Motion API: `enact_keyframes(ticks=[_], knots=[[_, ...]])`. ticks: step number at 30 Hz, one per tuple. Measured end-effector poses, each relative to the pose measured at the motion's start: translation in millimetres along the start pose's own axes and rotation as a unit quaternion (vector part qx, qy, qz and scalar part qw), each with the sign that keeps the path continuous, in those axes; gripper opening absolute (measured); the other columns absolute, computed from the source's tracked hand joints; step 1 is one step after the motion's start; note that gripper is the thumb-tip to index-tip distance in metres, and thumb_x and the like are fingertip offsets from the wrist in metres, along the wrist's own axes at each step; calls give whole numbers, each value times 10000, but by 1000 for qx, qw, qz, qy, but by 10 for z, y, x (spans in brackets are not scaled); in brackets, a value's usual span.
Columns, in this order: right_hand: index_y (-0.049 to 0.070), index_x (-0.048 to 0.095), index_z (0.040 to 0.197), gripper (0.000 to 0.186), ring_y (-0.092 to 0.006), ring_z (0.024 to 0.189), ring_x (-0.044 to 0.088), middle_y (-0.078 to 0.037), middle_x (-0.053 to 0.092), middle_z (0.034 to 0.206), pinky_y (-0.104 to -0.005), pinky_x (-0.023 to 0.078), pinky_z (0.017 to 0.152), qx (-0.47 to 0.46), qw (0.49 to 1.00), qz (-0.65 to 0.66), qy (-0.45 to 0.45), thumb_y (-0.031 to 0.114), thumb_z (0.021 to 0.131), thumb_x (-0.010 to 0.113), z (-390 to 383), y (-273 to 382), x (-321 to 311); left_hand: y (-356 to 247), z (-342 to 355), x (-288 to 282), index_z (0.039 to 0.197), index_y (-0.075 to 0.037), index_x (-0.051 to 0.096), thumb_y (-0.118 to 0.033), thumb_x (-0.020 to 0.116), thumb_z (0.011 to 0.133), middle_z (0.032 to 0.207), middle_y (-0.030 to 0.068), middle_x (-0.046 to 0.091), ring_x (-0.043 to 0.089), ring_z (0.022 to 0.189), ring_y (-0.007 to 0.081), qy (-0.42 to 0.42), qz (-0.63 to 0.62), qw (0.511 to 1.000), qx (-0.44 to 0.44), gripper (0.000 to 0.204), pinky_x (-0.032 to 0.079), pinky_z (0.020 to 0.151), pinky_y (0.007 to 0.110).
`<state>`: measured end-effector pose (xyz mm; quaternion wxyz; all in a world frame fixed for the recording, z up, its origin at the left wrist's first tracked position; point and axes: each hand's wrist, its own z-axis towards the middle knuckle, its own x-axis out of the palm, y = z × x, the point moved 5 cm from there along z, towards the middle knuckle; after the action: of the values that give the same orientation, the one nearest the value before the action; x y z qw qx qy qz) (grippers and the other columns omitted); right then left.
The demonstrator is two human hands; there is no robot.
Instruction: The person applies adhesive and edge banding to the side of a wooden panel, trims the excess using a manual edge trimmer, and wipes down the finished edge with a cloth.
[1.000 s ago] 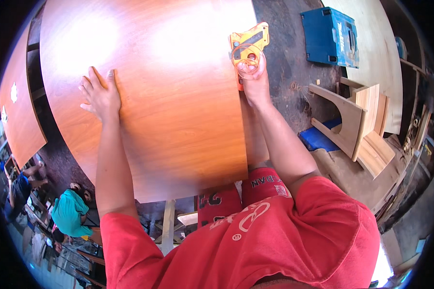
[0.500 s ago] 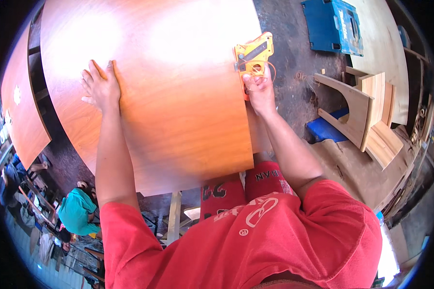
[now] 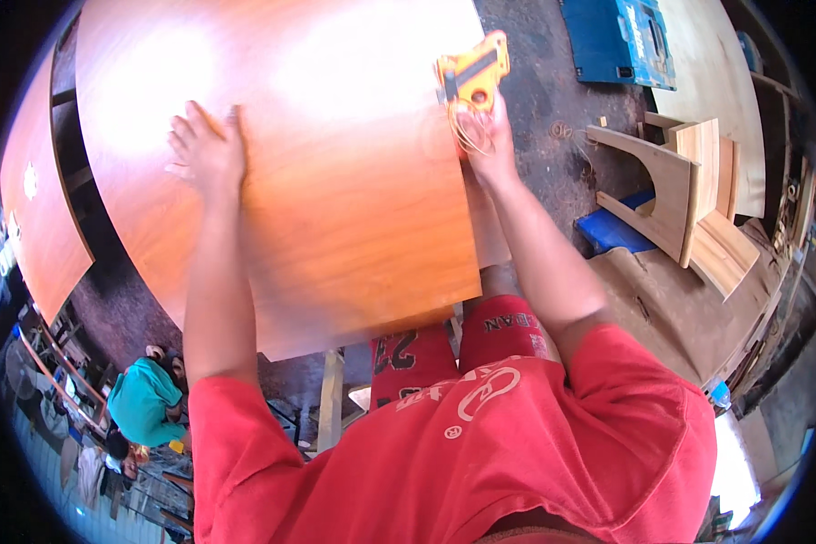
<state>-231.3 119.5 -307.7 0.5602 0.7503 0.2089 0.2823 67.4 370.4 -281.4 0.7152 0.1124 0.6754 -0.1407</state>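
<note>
My left hand lies spread on a large orange-brown wood-grain panel, fingers apart. Along the panel's right edge, my right hand is closed on a yellow hand tool with a dark strip across it and thin orange loops hanging over the fingers. The tool sits at or over that edge; whether it touches the panel is hard to tell, and it is slightly blurred.
A blue case, pale board and wooden assembly are on the right, with brown sheeting below. Another panel stands far left. A person in teal is crouched at lower left among clutter.
My left hand has shifted slightly rightward on the panel. The right hand and tool have moved a little upward in view, as has much of the surrounding scene.
</note>
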Motion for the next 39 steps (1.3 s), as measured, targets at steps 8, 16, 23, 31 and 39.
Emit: enact_keyframes(ticks=[8, 16, 23, 31, 39], knots=[[12, 350, 1288, 512, -141, 1034, 530, -69, 533, 1146, -283, 434, 896, -63, 997, 35, 42, 137, 869, 615, 675, -66, 65, -481, -950, -141, 1462, -159, 230, -602, 429, 876, 1508, 202, 174, 108, 1406, 371, 34, -20, 993, 116, 761, 66, 1031, 688], [69, 341, 1313, 546, -58, 756, 516, -16, 565, 1009, -211, 450, 634, 22, 999, -24, -8, 172, 873, 647, -126, -135, -122, -460, -953, -138, 1459, -199, 248, -612, 407, 883, 1507, 172, 202, 130, 1405, 355, 1, -18, 994, 107, 726, 90, 1027, 695], [64, 333, 1292, 524, -43, 686, 501, -2, 574, 937, -193, 428, 573, 3, 995, -94, -16, 194, 888, 640, -153, -274, -283, -518, -917, -139, 1449, -225, 274, -648, 398, 866, 1514, 138, 208, 140, 1410, 320, -7, -17, 996, 88, 731, 88, 1032, 695], [64, 368, 1237, 443, -47, 684, 491, 9, 547, 893, -195, 423, 571, 0, 993, -113, -18, 182, 897, 626, -279, -249, -294, -475, -933, -95, 1445, -251, 278, -687, 391, 842, 1518, 110, 209, 146, 1411, 303, -10, 7, 997, 73, 752, 88, 1035, 695], [20, 341, 1297, 542, -131, 1031, 519, -76, 536, 1156, -272, 432, 899, 59, 997, -52, -5, 222, 888, 635, -698, -93, -262, -457, -947, -80, 1444, -244, 282, -678, 396, 843, 1513, 117, 219, 157, 1407, 311, -28, 4, 996, 85, 750, 89, 1036, 696]])
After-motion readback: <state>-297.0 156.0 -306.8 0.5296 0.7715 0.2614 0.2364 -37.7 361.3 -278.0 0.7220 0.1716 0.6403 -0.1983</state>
